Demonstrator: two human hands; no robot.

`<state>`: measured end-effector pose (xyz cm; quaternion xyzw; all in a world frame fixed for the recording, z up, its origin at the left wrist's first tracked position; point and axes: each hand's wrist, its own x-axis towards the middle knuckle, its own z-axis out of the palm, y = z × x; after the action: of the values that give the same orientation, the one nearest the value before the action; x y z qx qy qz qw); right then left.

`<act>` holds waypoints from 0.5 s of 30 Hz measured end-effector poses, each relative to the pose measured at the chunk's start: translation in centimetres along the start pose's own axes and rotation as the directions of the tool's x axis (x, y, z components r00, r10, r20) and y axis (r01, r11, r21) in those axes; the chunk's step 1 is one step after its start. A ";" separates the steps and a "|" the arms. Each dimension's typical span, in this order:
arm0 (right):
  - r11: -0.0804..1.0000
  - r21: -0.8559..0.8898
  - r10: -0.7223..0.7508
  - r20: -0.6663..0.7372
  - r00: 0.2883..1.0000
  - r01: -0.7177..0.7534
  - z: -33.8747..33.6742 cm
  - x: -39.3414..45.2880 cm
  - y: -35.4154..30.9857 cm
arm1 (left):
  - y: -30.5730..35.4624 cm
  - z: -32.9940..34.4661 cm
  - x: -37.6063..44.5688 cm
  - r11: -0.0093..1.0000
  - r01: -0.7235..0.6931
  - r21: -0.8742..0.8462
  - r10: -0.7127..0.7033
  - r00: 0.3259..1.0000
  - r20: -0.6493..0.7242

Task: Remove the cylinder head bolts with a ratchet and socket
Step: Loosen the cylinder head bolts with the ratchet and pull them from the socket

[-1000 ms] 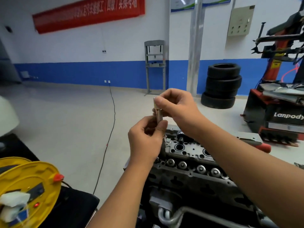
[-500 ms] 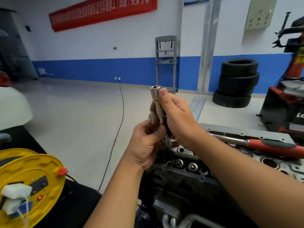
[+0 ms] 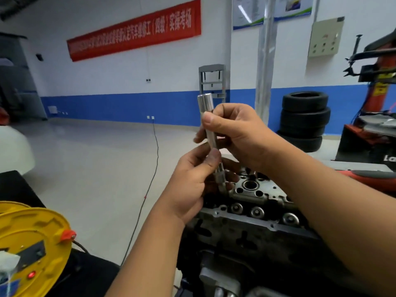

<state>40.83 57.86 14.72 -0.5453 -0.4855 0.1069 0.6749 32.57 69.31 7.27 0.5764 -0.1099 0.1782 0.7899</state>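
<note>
Socket extension (image 3: 209, 133) upright mid-frame: my right hand (image 3: 235, 133) pinches its upper shaft, left hand (image 3: 192, 181) grips its lower end above cylinder head (image 3: 252, 198).

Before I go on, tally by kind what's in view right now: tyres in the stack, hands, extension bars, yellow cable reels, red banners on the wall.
Tyres in the stack: 4
Hands: 2, left hand and right hand, both gripping the bar
Extension bar with socket: 1
Yellow cable reel: 1
Red banner: 1
Total: 9
</note>
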 end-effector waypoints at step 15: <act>0.957 0.229 0.152 0.118 0.981 -0.176 -0.7 -0.9 1.0 | -1.6 1.2 0.2 0.955 -0.262 0.139 0.286 0.937 -0.200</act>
<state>41.30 57.25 13.43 -0.4929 -0.4552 0.2471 0.6991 33.47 67.77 6.28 0.5749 -0.0919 0.3546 0.7316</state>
